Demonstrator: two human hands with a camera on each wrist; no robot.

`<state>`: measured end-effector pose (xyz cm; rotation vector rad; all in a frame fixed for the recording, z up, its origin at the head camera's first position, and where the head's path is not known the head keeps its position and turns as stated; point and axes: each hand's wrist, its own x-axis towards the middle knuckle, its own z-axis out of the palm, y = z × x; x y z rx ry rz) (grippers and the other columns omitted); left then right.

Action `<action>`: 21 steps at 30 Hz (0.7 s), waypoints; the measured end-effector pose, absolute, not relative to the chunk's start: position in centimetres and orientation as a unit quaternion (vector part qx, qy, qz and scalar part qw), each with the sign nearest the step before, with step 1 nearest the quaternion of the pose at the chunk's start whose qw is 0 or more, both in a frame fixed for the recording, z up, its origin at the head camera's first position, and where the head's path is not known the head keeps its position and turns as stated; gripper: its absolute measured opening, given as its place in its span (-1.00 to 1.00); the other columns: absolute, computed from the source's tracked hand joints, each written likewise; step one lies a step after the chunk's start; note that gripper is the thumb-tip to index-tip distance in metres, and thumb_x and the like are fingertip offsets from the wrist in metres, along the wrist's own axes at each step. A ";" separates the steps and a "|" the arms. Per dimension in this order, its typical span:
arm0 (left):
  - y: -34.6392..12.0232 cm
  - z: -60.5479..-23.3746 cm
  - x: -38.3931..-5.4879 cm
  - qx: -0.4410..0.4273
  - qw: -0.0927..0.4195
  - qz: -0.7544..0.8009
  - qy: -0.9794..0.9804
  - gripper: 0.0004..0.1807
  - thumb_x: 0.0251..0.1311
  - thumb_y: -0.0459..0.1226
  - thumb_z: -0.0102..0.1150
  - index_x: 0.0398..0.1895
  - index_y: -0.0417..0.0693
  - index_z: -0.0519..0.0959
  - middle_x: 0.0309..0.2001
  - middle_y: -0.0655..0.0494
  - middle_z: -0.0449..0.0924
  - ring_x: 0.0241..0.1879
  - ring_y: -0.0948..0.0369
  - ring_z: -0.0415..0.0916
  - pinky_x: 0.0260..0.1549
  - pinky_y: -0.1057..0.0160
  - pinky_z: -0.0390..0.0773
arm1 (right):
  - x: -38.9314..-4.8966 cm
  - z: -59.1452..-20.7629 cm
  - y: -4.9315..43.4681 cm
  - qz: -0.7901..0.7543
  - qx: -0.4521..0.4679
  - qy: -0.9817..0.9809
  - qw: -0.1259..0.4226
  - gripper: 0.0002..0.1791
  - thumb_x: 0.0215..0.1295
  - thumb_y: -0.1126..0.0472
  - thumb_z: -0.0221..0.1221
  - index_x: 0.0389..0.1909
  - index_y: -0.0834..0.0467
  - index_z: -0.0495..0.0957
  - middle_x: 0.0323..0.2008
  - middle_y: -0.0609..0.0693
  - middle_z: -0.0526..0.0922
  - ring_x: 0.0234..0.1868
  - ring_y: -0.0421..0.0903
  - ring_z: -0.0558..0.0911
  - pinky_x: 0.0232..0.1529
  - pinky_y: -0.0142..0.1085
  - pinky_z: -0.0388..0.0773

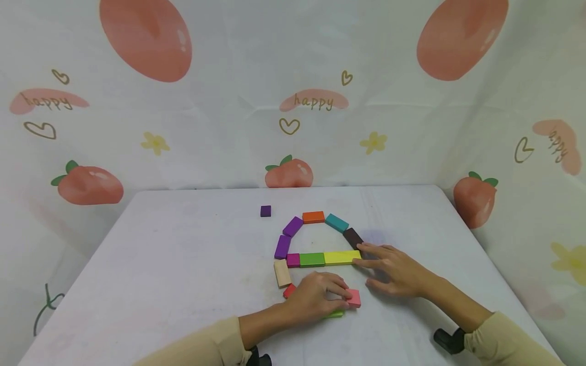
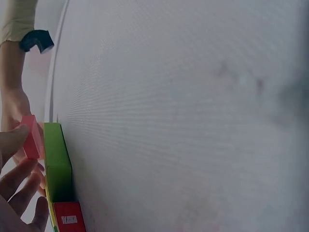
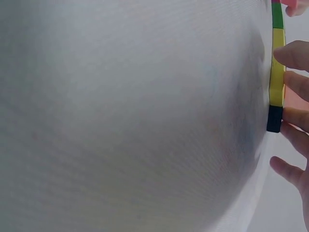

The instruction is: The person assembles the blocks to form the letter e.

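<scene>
My left hand (image 1: 316, 297) pinches a pink block (image 1: 353, 298) between thumb and fingers at the lower right of a ring of wooden blocks. In the left wrist view the pink block (image 2: 31, 137) stands out past the fingertips, beside a light green block (image 2: 58, 164) and a red block (image 2: 70, 216). My right hand (image 1: 398, 269) lies with extended fingers at the right end of the yellow block (image 1: 341, 257). Its fingertips touch that end and the near end of the dark block (image 1: 352, 238). Most of the light green block is hidden by my left hand in the head view.
Along the ring run two purple blocks (image 1: 283, 246), an orange block (image 1: 313, 217) and a teal block (image 1: 337, 222). A magenta block (image 1: 293, 260) and a green block (image 1: 312, 260) join the yellow one. A beige block (image 1: 282, 273) sits below. One dark purple block (image 1: 265, 211) lies apart.
</scene>
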<state>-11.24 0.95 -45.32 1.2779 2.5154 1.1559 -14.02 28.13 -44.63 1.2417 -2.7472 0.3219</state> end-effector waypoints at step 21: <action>1.5 -45.4 -11.9 0.441 0.099 0.340 0.825 -0.87 0.24 -0.25 0.35 -0.18 0.02 0.79 -0.24 0.38 0.74 -0.09 0.52 0.57 0.01 0.46 0.48 | -14.1 -44.6 28.2 0.110 0.413 -0.902 0.062 -0.46 0.15 0.07 0.36 0.21 -0.03 0.61 0.30 0.17 0.49 0.28 0.14 0.50 0.10 0.19 0.50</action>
